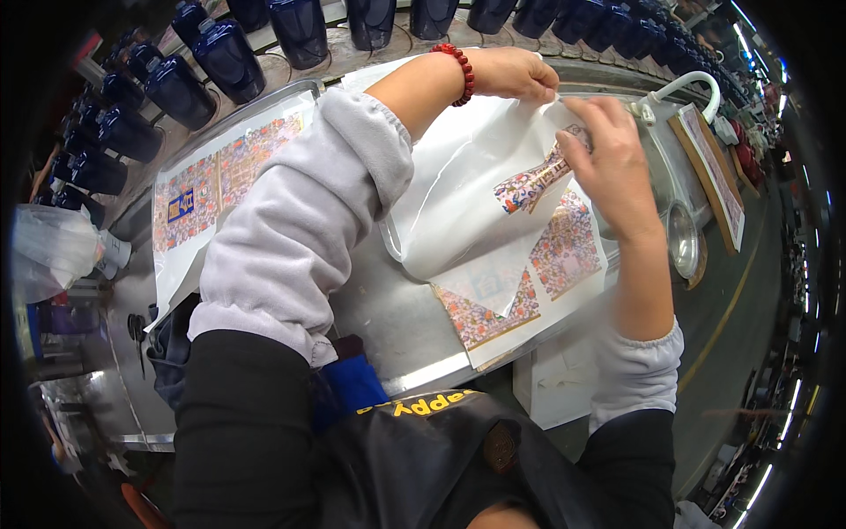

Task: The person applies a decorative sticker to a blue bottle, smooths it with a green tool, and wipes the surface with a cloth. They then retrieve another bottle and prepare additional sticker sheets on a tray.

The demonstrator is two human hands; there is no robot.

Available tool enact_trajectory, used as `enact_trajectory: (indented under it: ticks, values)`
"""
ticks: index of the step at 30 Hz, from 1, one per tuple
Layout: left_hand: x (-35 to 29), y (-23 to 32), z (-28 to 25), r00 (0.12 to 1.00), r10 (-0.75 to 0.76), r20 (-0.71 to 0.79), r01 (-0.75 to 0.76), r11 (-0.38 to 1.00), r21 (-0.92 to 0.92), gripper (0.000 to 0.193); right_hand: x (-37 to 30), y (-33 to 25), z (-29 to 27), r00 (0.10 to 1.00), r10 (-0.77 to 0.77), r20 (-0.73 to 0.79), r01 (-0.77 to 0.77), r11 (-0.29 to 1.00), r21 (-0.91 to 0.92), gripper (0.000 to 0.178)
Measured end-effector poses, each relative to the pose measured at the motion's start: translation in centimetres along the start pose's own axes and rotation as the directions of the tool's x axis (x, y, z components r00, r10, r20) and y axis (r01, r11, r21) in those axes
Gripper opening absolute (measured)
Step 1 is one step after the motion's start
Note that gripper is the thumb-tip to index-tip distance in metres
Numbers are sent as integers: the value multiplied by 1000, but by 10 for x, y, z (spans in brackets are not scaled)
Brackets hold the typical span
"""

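Note:
My left hand (513, 74), with a red bead bracelet at its wrist, reaches across the metal table and pinches the upper edge of a thin white sheet (441, 207). That sheet is lifted and bowed, its lower part hanging in a loose curve. My right hand (614, 167) has its fingers bent around the right side of the lifted sheet, where a curled floral print (533, 182) shows. Below lies a floral-printed sheet (568, 251), partly covered by a white layer. The exact contact of the right fingertips is hard to make out.
Another floral-printed sheet (189, 207) lies at the left. Dark blue bottles (229, 60) stand in rows along the back and left. A metal bowl (683, 236), a white curved tap (692, 79) and a framed board (709, 172) are at the right. Black scissors (137, 331) lie left.

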State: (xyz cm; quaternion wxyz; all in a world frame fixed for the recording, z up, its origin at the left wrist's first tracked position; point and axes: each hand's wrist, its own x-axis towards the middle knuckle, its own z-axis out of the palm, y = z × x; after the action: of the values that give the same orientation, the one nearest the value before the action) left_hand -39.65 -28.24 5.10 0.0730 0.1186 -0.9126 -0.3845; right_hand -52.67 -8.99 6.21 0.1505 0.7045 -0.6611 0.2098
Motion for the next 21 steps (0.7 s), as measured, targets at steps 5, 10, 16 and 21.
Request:
enact_trajectory:
  ticks: [5, 10, 16, 21]
  values:
    - [-5, -3, -6, 1000, 20, 24, -24, 988, 149, 22, -4, 57, -15, 834, 278, 477, -483, 787, 385, 55]
    - [-2, 1, -8, 998, 31, 50, -38, 988, 147, 24, -15, 66, -12, 916, 103, 387, -349, 681, 644, 31]
    - [6, 3, -2, 998, 55, -31, -51, 991, 122, 25, -16, 1, -34, 997, -57, 48, 47, 979, 197, 13]
    - [16, 6, 4, 996, 66, -53, -58, 987, 152, 27, -25, -61, -42, 983, -180, -43, 177, 982, -58, 11]
